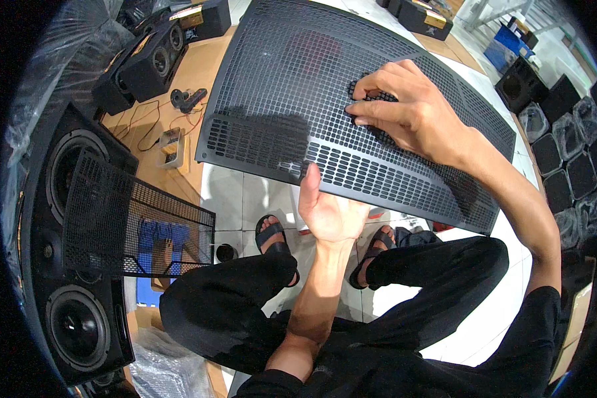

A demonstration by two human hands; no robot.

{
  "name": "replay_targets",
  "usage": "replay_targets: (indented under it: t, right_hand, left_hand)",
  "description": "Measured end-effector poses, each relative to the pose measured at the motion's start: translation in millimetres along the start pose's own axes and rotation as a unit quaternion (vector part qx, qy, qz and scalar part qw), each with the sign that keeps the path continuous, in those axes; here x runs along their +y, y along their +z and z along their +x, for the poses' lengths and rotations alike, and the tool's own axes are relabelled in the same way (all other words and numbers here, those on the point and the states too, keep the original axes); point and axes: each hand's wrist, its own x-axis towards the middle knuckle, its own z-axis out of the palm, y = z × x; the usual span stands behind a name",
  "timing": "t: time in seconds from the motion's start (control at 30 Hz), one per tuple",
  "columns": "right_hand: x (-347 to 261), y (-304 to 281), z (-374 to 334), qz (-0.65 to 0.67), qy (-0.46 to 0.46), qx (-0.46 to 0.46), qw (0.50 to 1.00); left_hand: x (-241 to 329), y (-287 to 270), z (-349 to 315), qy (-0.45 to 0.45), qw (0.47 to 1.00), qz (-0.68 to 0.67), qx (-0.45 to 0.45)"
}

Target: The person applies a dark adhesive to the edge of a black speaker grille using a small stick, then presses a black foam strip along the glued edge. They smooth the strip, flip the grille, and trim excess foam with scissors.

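Observation:
A large black perforated metal speaker grille [265, 73] is held up in front of me, over the floor and my legs. My left hand [331, 209] grips its near edge, palm up, thumb over the rim and fingers hidden beneath. My right hand [411, 109] is above the mesh, right of the grille's middle, fingertips pinched together close to its surface. Whatever those fingertips hold, if anything, is too small to make out. Dark shadows of the hand and arm fall across the mesh.
At left stands a tall black speaker cabinet [119, 292] with a second mesh grille [93, 205] leaning by it. A black power tool [189, 99], wires and a small plastic box [171, 149] lie on cardboard. Speaker boxes [152, 60] stand far left; wrapped black boxes [564, 159] line the right.

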Motion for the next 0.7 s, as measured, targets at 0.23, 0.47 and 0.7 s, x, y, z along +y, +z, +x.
replay_targets:
  t: [0.23, 0.47, 0.7]
  right_hand:
    - [-2.2, 1.6, -2.5, 0.012, -0.018, 0.013, 1.000]
    - [-5.1, -7.4, 0.0, 0.079, 0.068, 0.002, 0.995]
    - [-27.6, 2.0, -13.0, 0.022, 0.007, 0.029, 0.999]
  left_hand:
    - [1.0, -1.8, -0.6, -0.004, 1.000, -0.002, -0.004]
    - [0.4, -1.6, 0.4, -0.003, 1.000, -0.003, -0.004]
    - [-1.0, -6.4, 1.5, 0.001, 0.998, -0.062, -0.016]
